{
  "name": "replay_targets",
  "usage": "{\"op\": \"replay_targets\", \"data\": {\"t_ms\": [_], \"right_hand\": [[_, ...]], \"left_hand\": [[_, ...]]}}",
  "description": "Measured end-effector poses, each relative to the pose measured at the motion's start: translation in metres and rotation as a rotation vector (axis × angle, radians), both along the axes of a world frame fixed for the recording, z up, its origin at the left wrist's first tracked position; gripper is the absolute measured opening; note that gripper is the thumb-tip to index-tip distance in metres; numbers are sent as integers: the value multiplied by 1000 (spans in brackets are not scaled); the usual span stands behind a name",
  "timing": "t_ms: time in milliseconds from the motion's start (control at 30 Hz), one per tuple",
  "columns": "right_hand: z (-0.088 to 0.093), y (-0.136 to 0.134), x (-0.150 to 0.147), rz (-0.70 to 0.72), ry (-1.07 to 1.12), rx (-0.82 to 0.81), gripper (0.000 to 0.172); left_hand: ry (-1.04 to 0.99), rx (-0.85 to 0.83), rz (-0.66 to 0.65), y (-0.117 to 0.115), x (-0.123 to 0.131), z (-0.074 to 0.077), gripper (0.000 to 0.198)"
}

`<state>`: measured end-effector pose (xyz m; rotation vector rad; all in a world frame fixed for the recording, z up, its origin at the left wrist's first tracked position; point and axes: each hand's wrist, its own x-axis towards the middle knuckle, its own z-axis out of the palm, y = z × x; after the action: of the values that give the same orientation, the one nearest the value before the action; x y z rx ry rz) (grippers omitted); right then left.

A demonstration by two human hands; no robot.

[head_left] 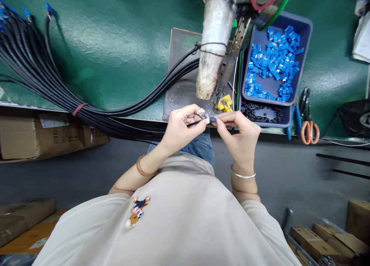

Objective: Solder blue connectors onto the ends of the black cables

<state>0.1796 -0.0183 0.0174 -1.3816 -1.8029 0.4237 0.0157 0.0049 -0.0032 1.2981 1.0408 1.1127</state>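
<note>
My left hand [185, 125] is closed around the end of a black cable [194, 123], with white wrapping on its fingertips. Facing it, my right hand [238, 131] pinches a small blue piece [213, 119] at the cable's tip; my fingers partly cover it. Both hands meet at the bench's front edge. Just beyond them a yellow piece [224, 103] lies below a soldering iron stand [233, 59] and a white wrapped tube [211, 61]. A bundle of black cables [115, 112], tied with a red band, runs off to the left with blue ends.
A grey tray [306, 46] of blue connector pieces rests over another bin [260, 124] holding small black parts. Orange-handled scissors [310, 132] and blue-handled pliers [297, 119] hang at the bench edge. A solder spool [277, 7] stands at the back. Cardboard boxes [43, 137] sit below.
</note>
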Motion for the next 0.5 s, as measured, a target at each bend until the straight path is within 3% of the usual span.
{"op": "replay_targets", "data": {"t_ms": [67, 167, 333, 500], "right_hand": [[2, -5, 3, -43, 51, -51, 4], [5, -12, 6, -135, 24, 78, 12], [7, -15, 4, 7, -264, 168, 18], [5, -10, 1, 37, -146, -71, 17]], "left_hand": [[-56, -49, -49, 0, -2, 1, 9], [-58, -61, -74, -1, -2, 0, 10], [-31, -30, -77, -4, -2, -2, 9], [41, 109, -90, -8, -6, -1, 6]]}}
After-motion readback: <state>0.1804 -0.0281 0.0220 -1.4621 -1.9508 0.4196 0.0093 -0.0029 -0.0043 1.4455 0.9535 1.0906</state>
